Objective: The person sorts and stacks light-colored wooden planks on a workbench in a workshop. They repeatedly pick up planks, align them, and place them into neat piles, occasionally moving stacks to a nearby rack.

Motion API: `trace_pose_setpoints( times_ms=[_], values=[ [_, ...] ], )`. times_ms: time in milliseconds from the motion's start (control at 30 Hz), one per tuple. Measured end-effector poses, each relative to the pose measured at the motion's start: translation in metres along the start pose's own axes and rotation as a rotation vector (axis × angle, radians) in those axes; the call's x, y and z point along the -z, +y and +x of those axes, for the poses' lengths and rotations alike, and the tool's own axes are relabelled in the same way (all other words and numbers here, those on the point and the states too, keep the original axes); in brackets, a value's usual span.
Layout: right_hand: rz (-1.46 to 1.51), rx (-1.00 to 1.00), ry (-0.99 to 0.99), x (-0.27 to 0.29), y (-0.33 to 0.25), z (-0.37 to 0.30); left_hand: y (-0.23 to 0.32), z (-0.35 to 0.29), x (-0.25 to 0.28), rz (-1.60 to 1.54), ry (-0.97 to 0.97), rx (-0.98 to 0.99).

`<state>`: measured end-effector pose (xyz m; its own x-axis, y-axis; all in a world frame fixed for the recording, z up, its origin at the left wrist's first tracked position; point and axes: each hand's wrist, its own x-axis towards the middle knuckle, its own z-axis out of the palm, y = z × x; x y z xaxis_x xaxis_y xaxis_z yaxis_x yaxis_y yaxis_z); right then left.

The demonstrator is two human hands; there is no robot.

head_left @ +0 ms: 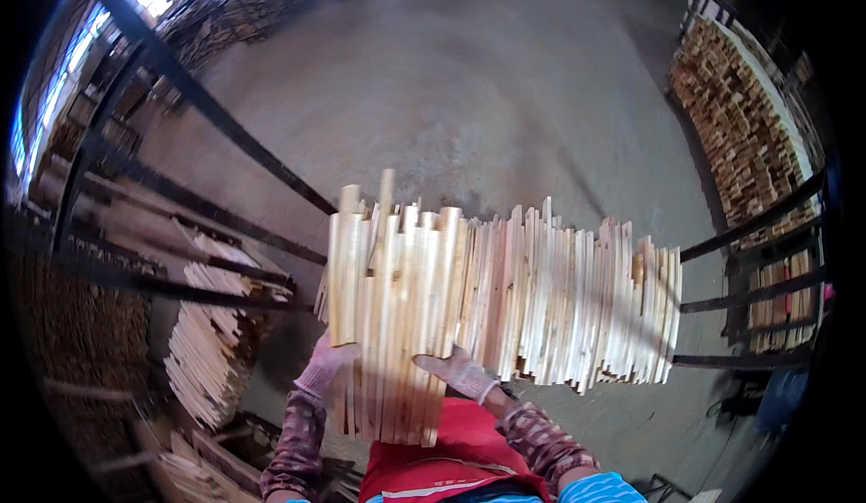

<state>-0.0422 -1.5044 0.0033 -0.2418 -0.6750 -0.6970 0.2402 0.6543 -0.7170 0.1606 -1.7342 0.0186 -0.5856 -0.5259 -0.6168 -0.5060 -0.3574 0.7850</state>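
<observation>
A bundle of pale wooden strips (392,323) is clasped between my two gloved hands, in front of my red apron. My left hand (331,363) presses its left side, the fingers partly hidden behind the wood. On the right side my right hand (458,372) grips it, the thumb lying over the front strips. One strip sticks up above the others at the top. Beyond the bundle and to its right, a row of similar wooden strips (577,304) lies packed side by side within a dark metal frame (271,162).
Dark frame bars reach out at both sides. A tall stack of cut wood (740,97) stands at the far right. More strips (203,345) are piled on the left, near stacked boards (81,341). Concrete floor (451,79) stretches beyond.
</observation>
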Motion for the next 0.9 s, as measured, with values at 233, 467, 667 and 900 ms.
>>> trace_pose_setpoints(
  times_ms=[233,467,667,900],
  values=[
    [0.121,-0.035,-0.071,-0.083,-0.051,0.191,-0.022,0.154,0.161,0.015,-0.002,0.107],
    [-0.380,-0.409,-0.087,-0.061,-0.025,0.352,-0.088,0.350,0.180,0.222,-0.140,0.177],
    [-0.639,0.064,0.027,-0.102,0.095,0.334,-0.137,0.458,0.117,0.866,-0.415,0.144],
    [-0.337,-0.112,0.167,-0.139,0.126,0.236,-0.147,0.479,0.019,1.236,-0.354,-0.144]
  ],
)
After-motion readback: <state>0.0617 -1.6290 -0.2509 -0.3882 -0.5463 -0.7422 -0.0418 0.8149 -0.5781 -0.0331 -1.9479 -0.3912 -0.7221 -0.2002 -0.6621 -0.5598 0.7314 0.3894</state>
